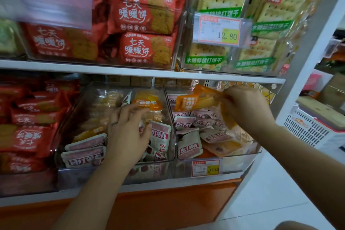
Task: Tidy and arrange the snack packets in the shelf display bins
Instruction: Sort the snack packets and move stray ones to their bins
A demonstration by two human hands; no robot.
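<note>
Left of the clear divider (170,117), the left hand (127,132) pinches an orange packet (149,104) in the bin (84,175). Right of the divider, the right hand (246,106) pinches a second orange packet (188,101) above the pink packets (184,123). I think it is best to lay it flat with the orange ones.

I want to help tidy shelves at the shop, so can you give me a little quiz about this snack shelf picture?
1. True or false: the right hand holds an orange plastic snack packet above the right-hand clear plastic bin.
2. What price shows on the white price tag on the upper shelf? A 12.80, B 9.50, C 20.00
3. Fill the gap: the large foil biscuit packets left of that tag are ___.
Key: 1 true; 2 A; 3 red.
</note>
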